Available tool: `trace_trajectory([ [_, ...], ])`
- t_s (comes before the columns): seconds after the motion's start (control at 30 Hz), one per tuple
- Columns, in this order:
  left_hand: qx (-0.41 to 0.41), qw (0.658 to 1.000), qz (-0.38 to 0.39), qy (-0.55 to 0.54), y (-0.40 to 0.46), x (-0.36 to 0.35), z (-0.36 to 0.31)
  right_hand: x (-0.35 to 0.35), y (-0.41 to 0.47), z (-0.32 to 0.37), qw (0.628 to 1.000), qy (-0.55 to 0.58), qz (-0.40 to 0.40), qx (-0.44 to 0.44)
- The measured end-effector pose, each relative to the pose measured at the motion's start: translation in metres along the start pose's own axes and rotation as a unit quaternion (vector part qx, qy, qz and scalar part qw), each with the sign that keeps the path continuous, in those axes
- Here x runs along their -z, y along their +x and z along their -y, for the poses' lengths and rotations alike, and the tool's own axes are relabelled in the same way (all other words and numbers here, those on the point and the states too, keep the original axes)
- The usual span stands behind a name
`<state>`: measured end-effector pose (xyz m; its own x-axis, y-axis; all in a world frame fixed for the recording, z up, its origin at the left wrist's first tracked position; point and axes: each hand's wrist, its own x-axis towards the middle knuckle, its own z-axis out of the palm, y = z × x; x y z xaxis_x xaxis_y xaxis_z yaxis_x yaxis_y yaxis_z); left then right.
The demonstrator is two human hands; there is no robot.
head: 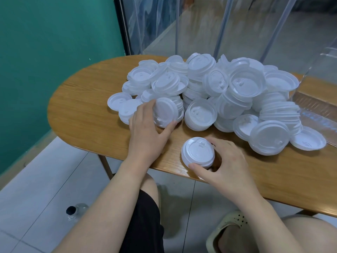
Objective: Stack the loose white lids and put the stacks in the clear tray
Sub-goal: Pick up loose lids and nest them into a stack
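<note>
A big heap of loose white lids (215, 88) covers the far half of the wooden table (85, 99). My left hand (147, 132) grips a short stack of lids (167, 111) lying on its side at the heap's near left edge, fingers over its top and thumb under it. My right hand (224, 165) holds a small upright stack of lids (197, 152) near the table's front edge, thumb at its front and fingers behind it. The clear tray (317, 105) stands at the right, partly cut off by the frame's edge.
A green wall rises on the left and clear plastic curtain strips (209, 24) hang behind the table. On the tiled floor stands a small bottle with a dark cap (73, 211). My knees and a beige slipper (229, 230) show below the table's front edge.
</note>
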<state>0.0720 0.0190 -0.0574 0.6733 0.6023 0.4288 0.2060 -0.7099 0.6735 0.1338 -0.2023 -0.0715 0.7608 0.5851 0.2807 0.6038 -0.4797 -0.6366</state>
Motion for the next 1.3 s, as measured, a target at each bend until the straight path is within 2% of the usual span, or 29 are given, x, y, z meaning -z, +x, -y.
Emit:
trace_trajectory([
  [0.17, -0.003, 0.998, 0.018, -0.052, -0.012, 0.014, 0.002, -0.001, 0.0, 0.0, 1.0, -0.005, -0.002, -0.003],
  [0.3, -0.034, 0.985, 0.141, -0.096, -0.025, 0.018, -0.003, 0.0, 0.001, 0.0, 1.0, -0.003, 0.004, -0.007],
  [0.4, -0.04, 0.972, 0.192, -0.128, -0.032, 0.016, -0.012, 0.0, 0.002, -0.002, 1.0, 0.001, 0.015, -0.005],
  [0.67, -0.047, 0.958, 0.255, -0.12, -0.037, 0.004, -0.027, -0.001, 0.001, -0.004, 1.0, 0.005, 0.015, 0.005],
  [0.93, -0.067, 0.947, 0.296, -0.104, -0.035, -0.001, -0.029, 0.001, 0.001, -0.005, 0.999, 0.011, 0.036, -0.027],
  [1.3, -0.061, 0.935, 0.332, -0.11, -0.033, 0.002, -0.026, 0.001, 0.0, -0.008, 0.999, 0.025, 0.035, 0.005],
])
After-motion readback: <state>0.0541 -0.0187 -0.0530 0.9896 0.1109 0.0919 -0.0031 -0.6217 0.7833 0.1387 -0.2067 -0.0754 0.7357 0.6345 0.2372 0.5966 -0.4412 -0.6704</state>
